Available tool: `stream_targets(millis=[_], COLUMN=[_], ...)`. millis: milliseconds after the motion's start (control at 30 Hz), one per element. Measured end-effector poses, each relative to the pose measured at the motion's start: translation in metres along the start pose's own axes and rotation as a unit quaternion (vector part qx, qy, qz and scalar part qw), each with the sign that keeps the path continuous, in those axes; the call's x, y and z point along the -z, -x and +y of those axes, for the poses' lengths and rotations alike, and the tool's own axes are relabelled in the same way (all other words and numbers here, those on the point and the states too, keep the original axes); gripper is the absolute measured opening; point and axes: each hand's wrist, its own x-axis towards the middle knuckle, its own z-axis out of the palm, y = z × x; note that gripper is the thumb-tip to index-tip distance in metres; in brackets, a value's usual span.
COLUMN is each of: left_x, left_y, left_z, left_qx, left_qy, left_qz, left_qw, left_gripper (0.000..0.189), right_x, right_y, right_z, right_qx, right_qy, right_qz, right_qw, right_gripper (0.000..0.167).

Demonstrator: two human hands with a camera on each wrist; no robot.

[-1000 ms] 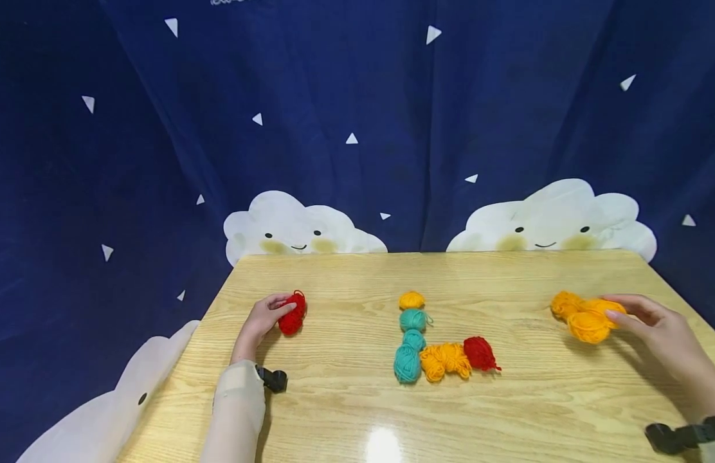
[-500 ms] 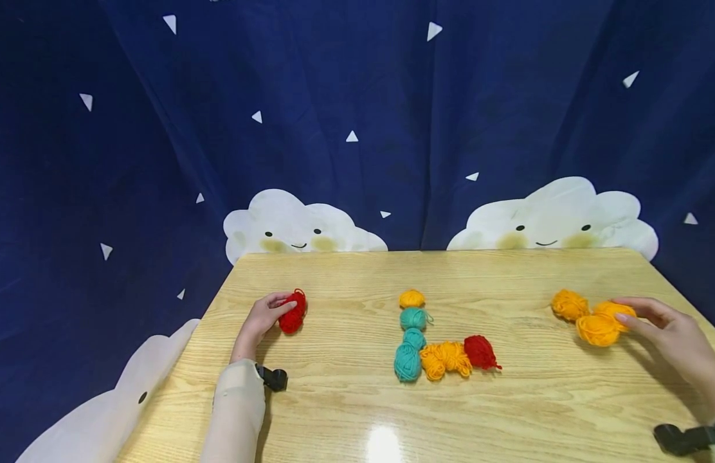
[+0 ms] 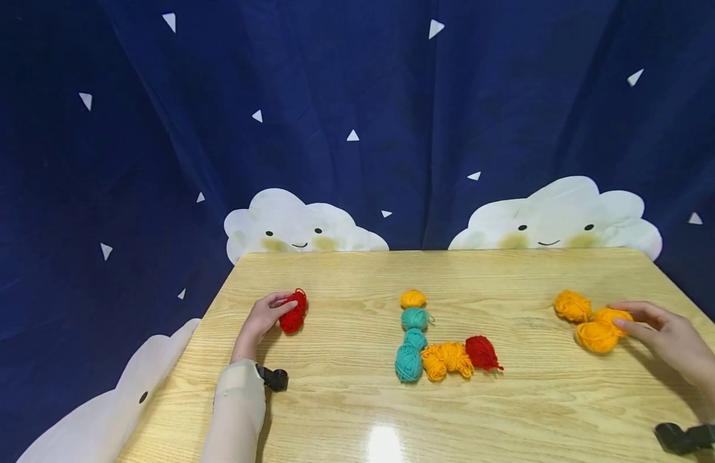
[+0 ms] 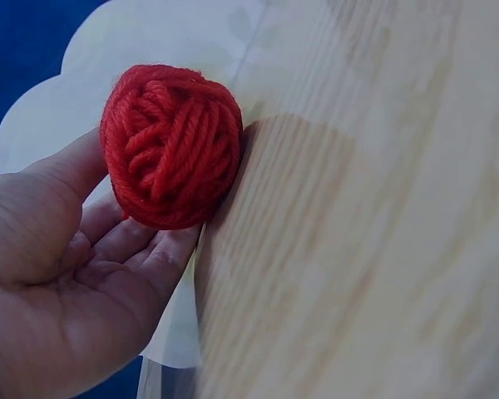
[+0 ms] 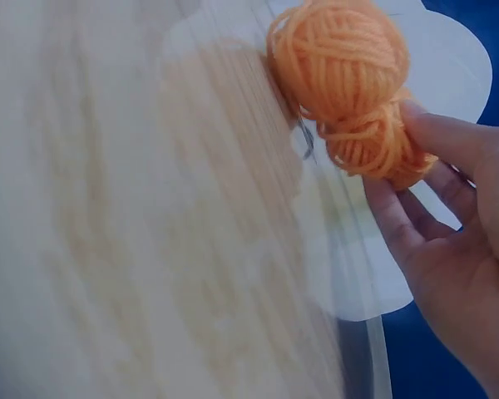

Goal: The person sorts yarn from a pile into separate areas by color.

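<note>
On the left of the table, my left hand (image 3: 263, 319) grips a red yarn ball (image 3: 294, 312) between thumb and fingers. In the left wrist view the ball (image 4: 173, 148) sits at the fingertips, close against the wood. Over at the right, my right hand (image 3: 676, 339) pinches a two-lobed orange yarn bundle (image 3: 598, 336) by its right-hand lobe. The right wrist view has the thumb and fingertips on the rear lobe (image 5: 374, 141), the larger lobe sticking out beyond. Another orange yarn ball (image 3: 572, 306) lies just behind and left of that bundle.
Mid-table, an L of yarn balls lies on the wood (image 3: 346, 399): a small orange ball (image 3: 413, 298) at the back, teal balls (image 3: 409, 363) below, then orange yarn (image 3: 447, 361) and a red ball (image 3: 481, 353) rightward. A dark blue curtain (image 3: 311, 96) hangs behind.
My right hand has drawn the orange bundle slightly right and nearer, so it stands more apart from the orange ball behind it. The left hand keeps its place on the red ball.
</note>
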Motion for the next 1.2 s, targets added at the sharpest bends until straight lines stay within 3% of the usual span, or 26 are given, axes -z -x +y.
stream_targets(millis=[200,567,700,867,1033,1200], left_x=[0.000,-0.001,-0.001,-0.004,-0.013,-0.023], left_y=[0.000,0.003,0.004,0.006,0.009,0.011], left_z=[0.001,0.006,0.011,0.023,0.036,0.043], left_qx=[0.002,-0.035,-0.057,-0.106,-0.137,-0.150], left_qy=[-0.011,-0.045,-0.025,0.020,0.058,0.055], left_qz=[0.003,0.032,0.060,0.085,0.082,0.067], left_qw=[0.9999,0.9979,0.9963,0.9905,0.9854,0.9848], left_gripper=[0.046,0.048,0.052,0.049,0.047,0.048], right_x=[0.002,0.002,0.003,0.004,0.004,0.002], right_y=[0.000,0.000,0.001,0.002,0.002,0.001], right_z=[-0.005,-0.008,-0.009,-0.009,-0.009,-0.008], right_qx=[0.003,0.004,0.004,0.002,0.003,0.002], right_qy=[0.038,0.055,0.055,0.055,0.055,0.057], right_qz=[-0.024,-0.039,-0.041,-0.040,-0.039,-0.037], right_qw=[0.9990,0.9977,0.9976,0.9977,0.9977,0.9977], right_gripper=[0.054,0.056,0.056,0.057,0.058,0.057])
